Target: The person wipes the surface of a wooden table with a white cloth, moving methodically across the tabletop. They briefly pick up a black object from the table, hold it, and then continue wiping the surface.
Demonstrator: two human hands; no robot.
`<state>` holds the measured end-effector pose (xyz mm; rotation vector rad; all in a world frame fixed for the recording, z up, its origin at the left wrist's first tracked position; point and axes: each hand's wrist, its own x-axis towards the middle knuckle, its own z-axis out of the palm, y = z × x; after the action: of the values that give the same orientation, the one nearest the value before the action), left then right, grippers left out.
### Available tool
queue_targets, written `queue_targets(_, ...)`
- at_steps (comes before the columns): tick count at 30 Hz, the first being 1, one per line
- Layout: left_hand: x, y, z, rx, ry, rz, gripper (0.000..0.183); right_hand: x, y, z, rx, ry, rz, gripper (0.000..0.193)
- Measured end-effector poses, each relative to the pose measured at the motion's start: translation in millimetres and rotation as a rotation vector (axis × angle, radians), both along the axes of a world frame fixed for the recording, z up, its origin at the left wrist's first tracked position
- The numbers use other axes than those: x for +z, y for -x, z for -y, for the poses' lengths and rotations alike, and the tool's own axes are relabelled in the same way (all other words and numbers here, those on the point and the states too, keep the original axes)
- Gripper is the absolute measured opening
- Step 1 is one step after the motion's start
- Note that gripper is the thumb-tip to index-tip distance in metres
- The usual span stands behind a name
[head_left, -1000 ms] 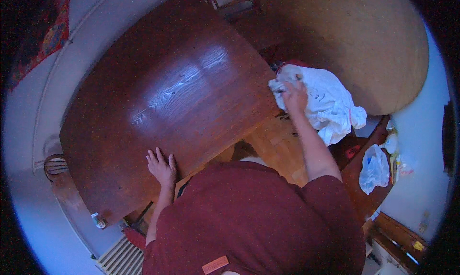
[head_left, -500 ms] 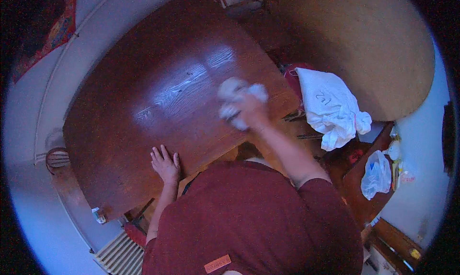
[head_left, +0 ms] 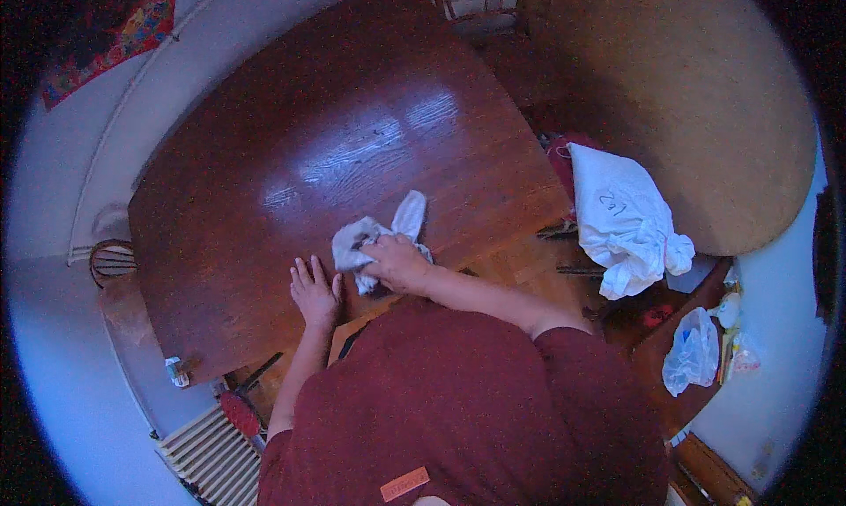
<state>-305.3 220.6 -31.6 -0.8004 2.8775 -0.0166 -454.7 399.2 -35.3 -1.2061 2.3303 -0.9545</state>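
Note:
A dark reddish-brown wooden table (head_left: 229,268) stretches out before me, with light glaring off its middle. My right hand (head_left: 398,261) presses a crumpled white cloth (head_left: 352,241) onto the tabletop near its front edge; one flap of the cloth sticks out away from me. The fingers are bunched into the fabric, which partly hides them. Just left of the cloth, my left hand (head_left: 315,296) lies flat on the wood by the near edge, fingers spread and holding nothing.
A stuffed white sack (head_left: 621,215) sits right of the table, before a large tan round board (head_left: 714,109). Farther right, a clear plastic bag (head_left: 692,352) rests on a brown surface. A small white container (head_left: 177,371) stands at the table's near left corner; a ribbed radiator (head_left: 207,457) is below it.
My right hand has drawn the cloth left and toward me across the tabletop, nearer my left hand. The left hand stays flat on the table. The whole view has shifted slightly.

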Motion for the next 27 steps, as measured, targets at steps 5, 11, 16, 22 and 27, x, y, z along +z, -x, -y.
queue_targets(5, 0.9, -7.6, 1.5, -0.027, 0.015, -0.048, 0.067, 4.9, 101.5, -64.0, -0.464, -0.008, -0.186, 0.022)
queue_targets(11, 3.0, 1.4, -4.4, -0.019, 0.011, -0.015, 0.067, 10.0, 167.3, -128.0, -0.912, -0.172, -0.469, 0.036)
queue_targets(16, 4.4, 1.6, -3.2, -0.031, 0.021, -0.013, 0.067, 8.1, 68.6, -18.0, -0.338, -0.185, -0.182, 0.021)
queue_targets(22, 1.9, -2.1, -5.5, -0.024, 0.012, -0.084, 0.065, -10.4, 75.9, -31.0, -0.232, -0.060, -0.145, 0.022)
queue_targets(27, -0.4, 1.9, -6.6, -0.025, 0.032, -0.121, 0.065, 2.9, 197.3, -132.5, -0.677, -0.210, -0.506, 0.041)
